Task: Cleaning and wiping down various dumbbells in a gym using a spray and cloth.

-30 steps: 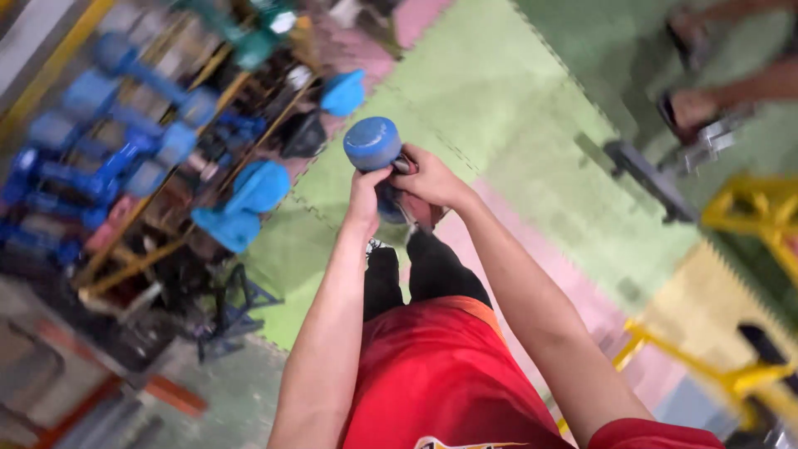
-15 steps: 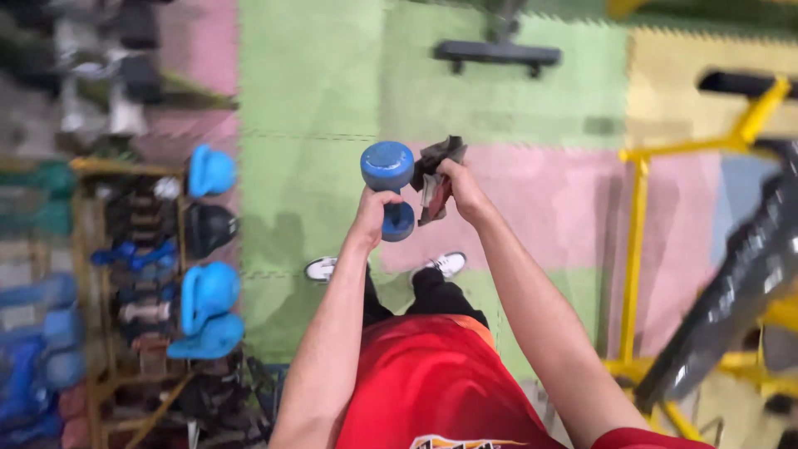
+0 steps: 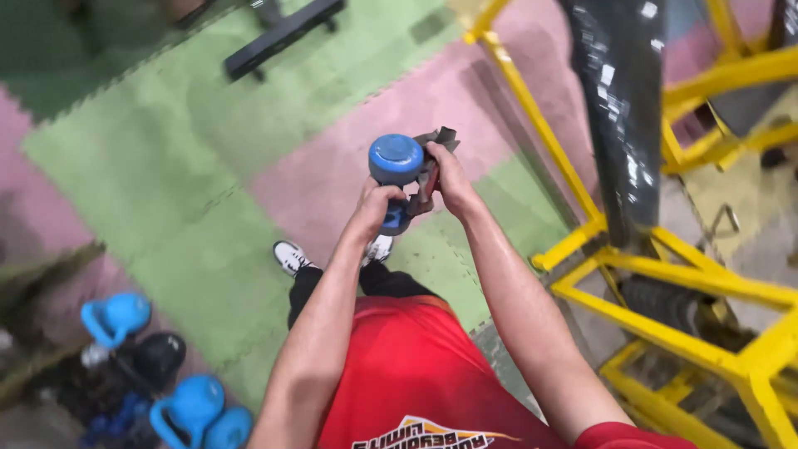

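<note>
I hold a small blue dumbbell point(image 3: 396, 160) upright in front of my chest. My left hand point(image 3: 376, 202) grips its handle between the two blue ends. My right hand point(image 3: 449, 170) presses a dark grey rag point(image 3: 434, 150) against the side of the dumbbell. My red shirt point(image 3: 416, 378), black trousers and white shoes show below, over the green and pink floor mats point(image 3: 174, 191).
A yellow steel frame point(image 3: 665, 283) with a dark wrapped post point(image 3: 619, 108) stands close on the right. Blue kettlebells point(image 3: 116, 314) and a black one point(image 3: 158, 357) lie at the lower left. A black bench base point(image 3: 283, 33) is on the floor ahead.
My view has swung right: the dumbbell rack on the left has left the frame and the yellow frame now fills the right side. Both hands stay on the dumbbell and rag.
</note>
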